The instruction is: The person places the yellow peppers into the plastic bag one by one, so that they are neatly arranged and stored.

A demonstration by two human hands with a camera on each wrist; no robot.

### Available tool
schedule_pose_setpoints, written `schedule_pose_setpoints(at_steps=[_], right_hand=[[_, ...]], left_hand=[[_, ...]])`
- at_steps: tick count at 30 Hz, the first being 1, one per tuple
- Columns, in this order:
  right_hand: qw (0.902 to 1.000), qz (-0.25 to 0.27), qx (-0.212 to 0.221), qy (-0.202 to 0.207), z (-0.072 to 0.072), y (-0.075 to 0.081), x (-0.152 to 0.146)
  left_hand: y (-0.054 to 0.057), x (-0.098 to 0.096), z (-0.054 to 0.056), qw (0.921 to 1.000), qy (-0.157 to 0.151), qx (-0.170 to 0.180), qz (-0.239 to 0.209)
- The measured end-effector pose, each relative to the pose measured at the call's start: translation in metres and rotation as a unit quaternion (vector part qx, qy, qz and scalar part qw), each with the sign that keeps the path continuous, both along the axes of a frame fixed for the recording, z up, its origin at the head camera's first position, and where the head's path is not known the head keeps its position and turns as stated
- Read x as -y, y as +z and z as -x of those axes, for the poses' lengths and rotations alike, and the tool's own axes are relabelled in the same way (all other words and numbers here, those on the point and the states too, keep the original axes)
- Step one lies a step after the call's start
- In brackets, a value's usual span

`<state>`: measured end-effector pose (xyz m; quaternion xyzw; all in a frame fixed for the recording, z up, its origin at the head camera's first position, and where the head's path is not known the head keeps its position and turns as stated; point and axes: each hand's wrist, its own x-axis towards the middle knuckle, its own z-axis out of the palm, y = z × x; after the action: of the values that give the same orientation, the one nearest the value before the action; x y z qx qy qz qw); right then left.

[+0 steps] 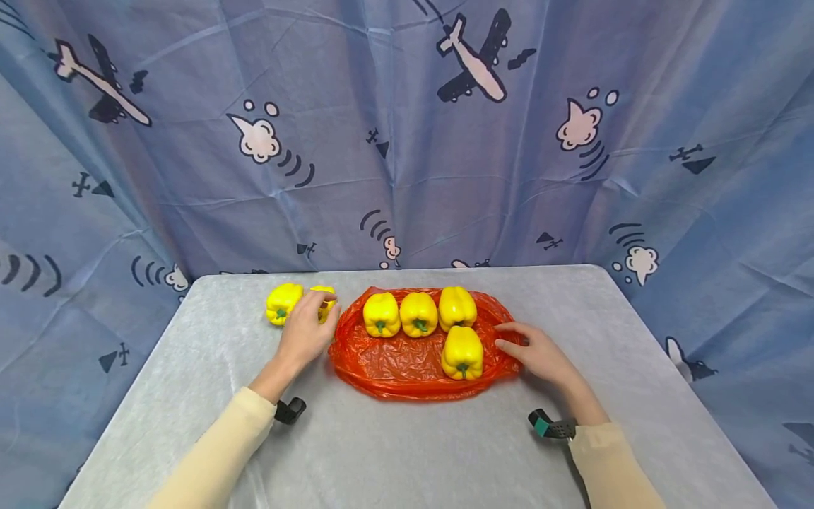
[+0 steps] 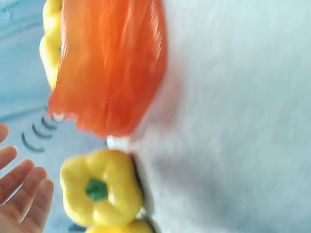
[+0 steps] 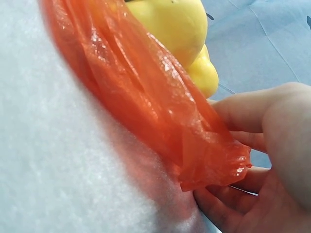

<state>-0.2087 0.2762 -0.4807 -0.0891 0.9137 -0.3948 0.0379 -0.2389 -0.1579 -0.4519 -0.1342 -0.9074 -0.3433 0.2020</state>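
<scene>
A red plastic bag [image 1: 407,360] lies spread with its mouth open, several yellow bell peppers [image 1: 418,314] inside. My left hand [image 1: 307,329] is over the table just left of the bag, in front of one of two yellow bell peppers outside it and partly hiding that one. In the left wrist view the fingers [image 2: 36,194] are extended, apart from the nearest bell pepper [image 2: 102,188]. At the bag's right end, my right hand [image 1: 540,353] holds the gathered edge between thumb and fingers; the right wrist view shows this bag end [image 3: 214,160] within the hand.
The outer left bell pepper [image 1: 283,304] stands near the back of the pale-covered table [image 1: 407,452]. A blue patterned curtain [image 1: 394,141] hangs directly behind and along both sides. Dark bands [image 1: 290,411] sit on both wrists.
</scene>
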Motion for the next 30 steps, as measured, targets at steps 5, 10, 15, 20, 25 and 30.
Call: schedule_pose_setpoints(at_steps=[5,10,15,20,25,30], right_hand=[[1.0,-0.004,0.002,-0.003,0.001,0.001,0.001],[0.9999,-0.009,0.002,-0.006,0.001,0.003,0.002],[0.9999,-0.009,0.001,-0.004,0.001,0.003,0.002],[0.9999,-0.008,0.004,-0.004,0.0,0.003,0.0],[0.9999,-0.007,0.008,-0.006,-0.001,0.002,0.0],[0.9998,-0.01,0.016,-0.009,-0.001,0.002,0.001]], left_hand=[[0.003,0.016,0.012,0.9992,0.032,-0.012,-0.021],[0.001,0.027,0.023,0.9981,0.051,-0.021,-0.025],[-0.002,0.029,0.028,0.998,0.056,-0.019,-0.021],[-0.004,0.022,0.032,0.9984,0.056,0.007,0.005],[-0.006,0.016,0.035,0.9969,0.067,0.022,0.036],[-0.005,0.015,0.035,0.9948,0.069,0.033,0.067]])
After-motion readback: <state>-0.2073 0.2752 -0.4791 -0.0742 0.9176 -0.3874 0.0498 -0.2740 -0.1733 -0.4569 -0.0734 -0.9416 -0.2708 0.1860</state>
